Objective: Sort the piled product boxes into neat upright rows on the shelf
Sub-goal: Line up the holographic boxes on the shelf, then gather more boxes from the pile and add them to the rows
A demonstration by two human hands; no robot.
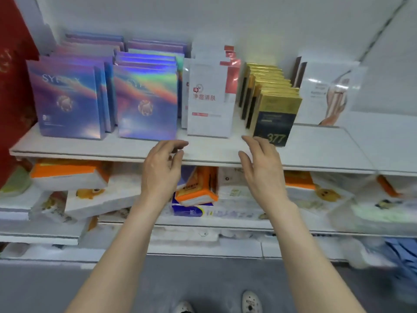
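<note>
On the white shelf (94, 149) product boxes stand upright in rows: purple holographic boxes (67, 100) at the left, a second holographic row (146, 102) beside them, white boxes with red print (208, 102) in the middle, gold and black boxes (274, 114) to their right, and white boxes with a leg picture (327, 91) at the far right. My left hand (161, 168) hovers at the shelf's front edge below the white boxes, fingers curled and apart, holding nothing. My right hand (262, 168) is open just in front of the gold and black row, touching no box.
A large red box (13, 86) stands at the far left. The lower shelf (203, 224) holds piled tissue packs in orange and white wrapping (67, 175). The grey floor and my shoes (250, 301) are below. Bare shelf surface lies to the right (327, 150).
</note>
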